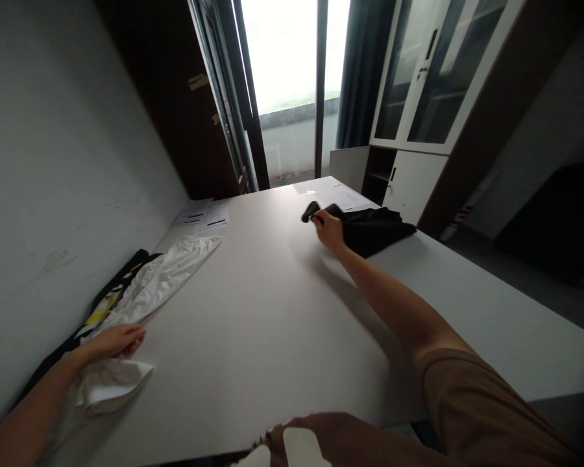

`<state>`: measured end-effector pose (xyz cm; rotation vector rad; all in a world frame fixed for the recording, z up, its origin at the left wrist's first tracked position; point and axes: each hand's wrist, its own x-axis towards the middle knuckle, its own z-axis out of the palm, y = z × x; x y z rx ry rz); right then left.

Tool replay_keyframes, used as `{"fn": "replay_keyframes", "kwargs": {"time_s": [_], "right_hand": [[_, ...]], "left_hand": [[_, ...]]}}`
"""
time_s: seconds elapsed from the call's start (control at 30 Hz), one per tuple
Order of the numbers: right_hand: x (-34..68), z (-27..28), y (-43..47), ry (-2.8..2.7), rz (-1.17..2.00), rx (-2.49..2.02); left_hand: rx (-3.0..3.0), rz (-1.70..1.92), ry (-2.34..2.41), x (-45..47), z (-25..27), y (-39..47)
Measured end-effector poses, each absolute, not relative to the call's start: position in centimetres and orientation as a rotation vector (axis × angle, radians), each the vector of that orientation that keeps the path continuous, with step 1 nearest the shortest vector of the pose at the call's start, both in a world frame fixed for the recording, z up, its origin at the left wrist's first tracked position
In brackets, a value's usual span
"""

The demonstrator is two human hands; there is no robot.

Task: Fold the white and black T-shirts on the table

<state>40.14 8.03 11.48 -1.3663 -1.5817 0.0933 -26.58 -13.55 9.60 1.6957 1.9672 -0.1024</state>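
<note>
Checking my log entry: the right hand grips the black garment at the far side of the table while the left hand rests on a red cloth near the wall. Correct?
Not quite. In the head view the left hand rests on a white cloth, not a red one. The right hand does grip the black garment on the table.

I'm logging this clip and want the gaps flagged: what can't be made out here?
- Head view: the black cloth is too dark to tell what garment it is.
- The right hand covers its own grip on it.
- The papers are too small to read.
- The left hand hides part of the white cloth.
</note>
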Motion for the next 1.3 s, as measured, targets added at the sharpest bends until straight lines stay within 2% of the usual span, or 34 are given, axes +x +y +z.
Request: {"fn": "replay_keyframes", "kwargs": {"time_s": [0.1, 0.2, 0.37, 0.47, 0.67, 0.77, 0.93, 1.03, 1.13, 1.3], "right_hand": [[33.9, 10.8, 2.2, -1.887, 0.367, -0.91], [29.8, 9.0, -3.8, -2.119, 0.775, -0.567], [27.2, 7.3, -8.9, -2.447, 0.956, -0.055], [27.1, 7.6, -9.3, -2.366, 0.918, -0.158], [29.4, 8.0, -5.1, -1.787, 0.711, -0.828], [31.6, 7.5, -1.7, -1.52, 0.621, -1.017], [35.3, 6.2, 1.9, -1.316, 0.533, -1.233], [36.3, 5.9, 2.5, -1.333, 0.488, -1.281], [36.6, 5.8, 2.6, -1.397, 0.482, -1.257], [37.0, 5.5, 2.8, -1.454, 0.445, -1.229]], "left_hand": [[1.848, -0.001, 1.839, -23.1, 10.7, -11.0], [2.039, 0.219, 1.879, -18.4, 11.3, -8.2], [2.174, 0.526, 1.834, -10.6, 9.7, -4.9], [2.333, 0.521, 1.72, -5.2, 7.6, -4.2], [2.635, 0.582, 1.461, 7.1, 5.2, -2.8], [2.716, 0.583, 1.304, 12.8, 5.2, -0.5], [2.686, 0.345, 1.274, 20.1, 5.0, 5.0], [2.503, 0.28, 1.481, 22.5, 4.1, 7.1], [2.399, 0.443, 1.65, 22.9, 2.7, 7.3], [2.341, 0.518, 1.752, 18.4, 1.5, 6.9]]}}
